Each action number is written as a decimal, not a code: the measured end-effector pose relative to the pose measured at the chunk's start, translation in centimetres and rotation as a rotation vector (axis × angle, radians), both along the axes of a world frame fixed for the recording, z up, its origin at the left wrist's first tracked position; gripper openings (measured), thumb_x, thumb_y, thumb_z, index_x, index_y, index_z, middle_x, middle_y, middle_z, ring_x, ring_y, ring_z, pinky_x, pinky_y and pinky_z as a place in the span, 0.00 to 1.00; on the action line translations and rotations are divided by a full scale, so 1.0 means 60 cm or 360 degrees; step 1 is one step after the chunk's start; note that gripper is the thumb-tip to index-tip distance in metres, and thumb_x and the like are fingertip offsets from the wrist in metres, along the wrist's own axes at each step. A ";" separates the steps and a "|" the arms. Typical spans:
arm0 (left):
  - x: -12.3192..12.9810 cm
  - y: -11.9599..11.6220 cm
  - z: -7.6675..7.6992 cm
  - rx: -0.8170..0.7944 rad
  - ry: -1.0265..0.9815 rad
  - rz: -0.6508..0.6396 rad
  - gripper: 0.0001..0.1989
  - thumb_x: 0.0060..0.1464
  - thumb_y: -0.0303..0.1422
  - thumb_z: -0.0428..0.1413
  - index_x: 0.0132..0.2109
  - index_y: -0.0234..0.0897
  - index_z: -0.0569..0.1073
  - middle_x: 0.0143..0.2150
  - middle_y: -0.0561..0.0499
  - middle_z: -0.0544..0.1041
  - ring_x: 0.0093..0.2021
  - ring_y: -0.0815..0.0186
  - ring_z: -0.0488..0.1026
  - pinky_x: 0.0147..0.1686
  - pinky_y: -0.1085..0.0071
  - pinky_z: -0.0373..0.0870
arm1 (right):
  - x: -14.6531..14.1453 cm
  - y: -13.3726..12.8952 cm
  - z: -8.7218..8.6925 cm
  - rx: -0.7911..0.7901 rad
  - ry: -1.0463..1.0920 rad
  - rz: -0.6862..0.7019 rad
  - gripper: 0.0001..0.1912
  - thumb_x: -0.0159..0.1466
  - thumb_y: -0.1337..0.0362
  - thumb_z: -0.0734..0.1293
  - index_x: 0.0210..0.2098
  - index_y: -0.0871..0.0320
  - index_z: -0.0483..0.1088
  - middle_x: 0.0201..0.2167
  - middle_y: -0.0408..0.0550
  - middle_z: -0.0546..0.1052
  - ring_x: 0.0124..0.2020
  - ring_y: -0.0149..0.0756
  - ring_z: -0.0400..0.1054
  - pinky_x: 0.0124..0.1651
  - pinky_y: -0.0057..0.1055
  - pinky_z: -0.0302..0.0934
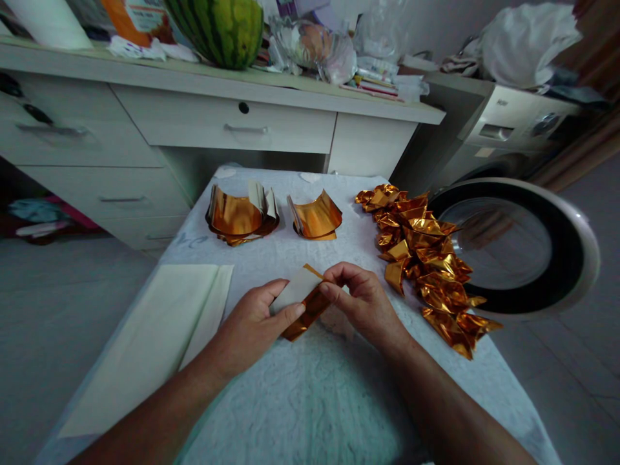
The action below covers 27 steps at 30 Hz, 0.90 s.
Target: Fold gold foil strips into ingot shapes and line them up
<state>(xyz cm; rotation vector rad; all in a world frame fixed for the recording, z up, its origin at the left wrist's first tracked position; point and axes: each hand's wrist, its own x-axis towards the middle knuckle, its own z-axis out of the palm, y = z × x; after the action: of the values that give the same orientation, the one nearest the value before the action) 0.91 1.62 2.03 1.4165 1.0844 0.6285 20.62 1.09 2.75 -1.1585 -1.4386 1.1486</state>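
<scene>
A strip of gold foil paper point(310, 310) with a pale grey-white side lies between my hands, over the cloth-covered table. My left hand point(264, 316) grips its left part, thumb on top. At its upper right end, my right hand point(356, 297) pinches the edge between thumb and fingers. Beyond them stand two stacks of curved gold sheets, the left stack point(237, 216) larger than the right stack point(316, 216). Folded gold foil pieces point(426, 258) form a long heap at the right.
White paper sheets point(145, 342) lie at the table's left. Behind the table point(290, 413) is a desk point(208, 77) with drawers, bearing a watermelon point(217, 29) and bags. A washing machine's open round door point(513, 245) stands by the table's right edge.
</scene>
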 end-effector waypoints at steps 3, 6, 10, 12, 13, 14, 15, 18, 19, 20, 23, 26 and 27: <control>0.001 -0.001 0.002 -0.0016 0.0003 0.0006 0.20 0.59 0.39 0.55 0.55 0.36 0.73 0.41 0.50 0.81 0.39 0.59 0.79 0.39 0.65 0.76 | 0.000 0.000 -0.001 0.0002 0.0010 0.0005 0.10 0.61 0.57 0.70 0.30 0.56 0.70 0.25 0.41 0.69 0.29 0.31 0.60 0.35 0.30 0.56; 0.001 -0.001 0.000 -0.0026 -0.0012 -0.0001 0.19 0.59 0.39 0.55 0.55 0.35 0.73 0.41 0.49 0.81 0.39 0.59 0.79 0.39 0.64 0.76 | -0.001 0.000 -0.001 -0.0006 0.0012 0.0014 0.10 0.62 0.57 0.70 0.30 0.56 0.70 0.26 0.41 0.69 0.29 0.31 0.60 0.35 0.30 0.56; -0.001 -0.001 -0.005 0.0062 0.0000 0.0001 0.17 0.60 0.39 0.55 0.53 0.37 0.73 0.42 0.50 0.79 0.42 0.60 0.78 0.42 0.64 0.75 | 0.000 0.000 -0.002 -0.0026 0.0049 0.0029 0.10 0.62 0.57 0.69 0.31 0.56 0.70 0.26 0.41 0.69 0.29 0.31 0.61 0.34 0.30 0.56; -0.001 -0.001 -0.005 0.0179 0.0045 0.0033 0.14 0.59 0.38 0.55 0.50 0.38 0.74 0.43 0.50 0.78 0.43 0.60 0.77 0.43 0.65 0.75 | 0.001 0.000 -0.003 -0.0034 0.0072 0.0033 0.10 0.62 0.56 0.69 0.30 0.56 0.69 0.26 0.41 0.69 0.29 0.30 0.60 0.34 0.29 0.56; -0.001 0.000 -0.004 0.0216 0.0060 0.0027 0.13 0.59 0.38 0.55 0.48 0.37 0.75 0.42 0.49 0.78 0.43 0.60 0.77 0.42 0.65 0.75 | 0.001 0.001 -0.004 -0.0037 0.0073 0.0030 0.11 0.62 0.56 0.69 0.30 0.56 0.69 0.26 0.41 0.68 0.29 0.30 0.60 0.34 0.29 0.56; 0.000 0.000 -0.003 0.0234 0.0076 0.0018 0.12 0.58 0.38 0.56 0.46 0.37 0.75 0.42 0.49 0.77 0.42 0.60 0.76 0.41 0.66 0.75 | 0.002 0.001 -0.005 -0.0043 0.0070 0.0026 0.11 0.62 0.56 0.69 0.30 0.56 0.69 0.26 0.41 0.68 0.29 0.30 0.60 0.33 0.29 0.56; 0.000 0.000 -0.002 0.0226 0.0086 -0.0003 0.12 0.57 0.38 0.56 0.45 0.36 0.75 0.40 0.49 0.77 0.40 0.60 0.76 0.38 0.67 0.75 | 0.002 0.002 -0.006 -0.0051 0.0064 0.0023 0.11 0.62 0.56 0.69 0.30 0.56 0.69 0.26 0.41 0.68 0.29 0.30 0.60 0.33 0.29 0.56; 0.000 0.000 0.001 0.0106 0.0107 -0.0053 0.14 0.55 0.37 0.58 0.47 0.36 0.75 0.37 0.51 0.78 0.35 0.61 0.77 0.33 0.68 0.74 | 0.004 0.004 -0.010 -0.0074 0.0055 0.0014 0.11 0.62 0.56 0.69 0.30 0.57 0.69 0.26 0.41 0.69 0.29 0.30 0.60 0.34 0.29 0.56; 0.000 -0.001 0.002 0.0076 0.0108 -0.0057 0.15 0.56 0.37 0.57 0.49 0.37 0.74 0.36 0.51 0.79 0.35 0.61 0.77 0.34 0.68 0.74 | 0.004 0.005 -0.011 -0.0079 0.0054 0.0010 0.11 0.62 0.56 0.69 0.30 0.57 0.70 0.26 0.41 0.69 0.29 0.30 0.61 0.34 0.29 0.56; 0.000 -0.001 0.002 0.0064 0.0111 -0.0056 0.15 0.57 0.38 0.56 0.50 0.36 0.74 0.36 0.51 0.79 0.35 0.61 0.77 0.34 0.68 0.74 | 0.004 0.005 -0.012 -0.0085 0.0052 0.0005 0.11 0.62 0.56 0.69 0.30 0.57 0.70 0.26 0.41 0.70 0.29 0.30 0.61 0.33 0.29 0.56; 0.000 -0.001 0.004 0.0109 0.0135 -0.0029 0.16 0.58 0.38 0.55 0.50 0.36 0.75 0.37 0.51 0.80 0.36 0.61 0.77 0.36 0.68 0.73 | 0.004 0.007 -0.011 -0.0120 0.0043 -0.0013 0.12 0.61 0.55 0.69 0.30 0.57 0.69 0.26 0.41 0.70 0.28 0.30 0.61 0.32 0.28 0.56; 0.001 0.000 0.006 0.0151 0.0168 0.0011 0.15 0.57 0.37 0.55 0.49 0.37 0.75 0.39 0.52 0.81 0.37 0.61 0.78 0.37 0.68 0.73 | 0.003 0.009 -0.012 -0.0132 -0.0110 -0.0080 0.12 0.61 0.56 0.67 0.29 0.57 0.68 0.25 0.41 0.70 0.27 0.30 0.61 0.32 0.28 0.55; 0.001 0.000 0.006 0.0168 0.0181 0.0033 0.14 0.57 0.37 0.55 0.48 0.37 0.74 0.39 0.52 0.81 0.37 0.61 0.78 0.37 0.68 0.73 | 0.003 0.010 -0.013 -0.0110 -0.0217 -0.0117 0.11 0.62 0.56 0.67 0.29 0.58 0.68 0.25 0.41 0.70 0.28 0.31 0.62 0.32 0.28 0.56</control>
<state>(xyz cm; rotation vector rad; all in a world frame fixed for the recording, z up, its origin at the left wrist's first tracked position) 0.97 1.63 2.39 1.5494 1.1708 0.6338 20.79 1.70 1.95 -1.3492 -1.4553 1.0936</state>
